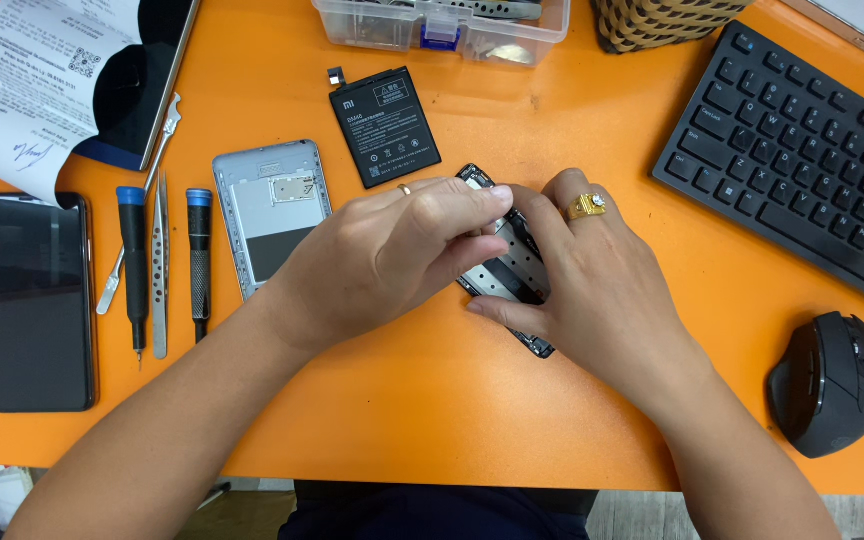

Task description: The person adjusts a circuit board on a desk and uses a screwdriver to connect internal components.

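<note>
An opened phone body is held between both hands at the middle of the orange table, resting on or just above its surface; its metal inner plate faces up and its dark edges show at the far and near ends. The left hand is curled over the left side of the phone body, with the fingertips pressed down near its far end; how tightly it is gripped cannot be told, since the fingers hide the contact. The right hand is closed around the right edge, with the thumb seen at the near-left edge of the plate. A gold ring is worn on the right hand.

Just far of the hands a flat black battery is laid on the table. To the left a grey back cover is laid inside up, and further left two blue-capped screwdrivers, tweezers and a metal prying tool are laid side by side. A dark phone is seen at the left edge. At the right a black keyboard and a black mouse are placed, and a clear plastic box at the far edge.
</note>
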